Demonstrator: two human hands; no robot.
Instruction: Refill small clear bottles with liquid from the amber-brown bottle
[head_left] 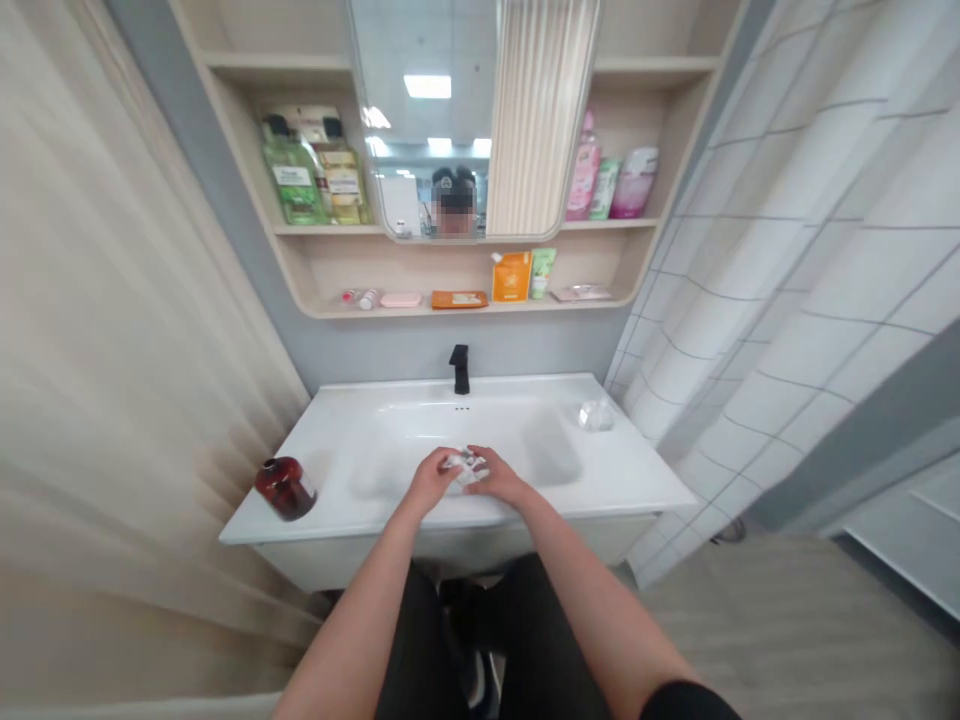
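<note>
Over the front part of the white sink basin point(405, 450), my left hand point(430, 482) and my right hand point(498, 478) hold a small crumpled white wrapper point(469, 468) between them. It has some greenish or dark marks; whether it is plastic or paper is too small to tell. Fingers of both hands curl round its two sides. Behind the hands, a black faucet point(460, 370) rises from the back rim. A clear crumpled plastic piece point(596, 416) lies on the right side of the counter.
A brown bottle point(286, 488) stands at the counter's left edge. Above, a shelf point(330, 308) carries an orange pouch point(511, 277), a green tube point(541, 273) and a pink soap box point(401, 300). Curtains hang at the left point(135, 400) and right point(720, 300).
</note>
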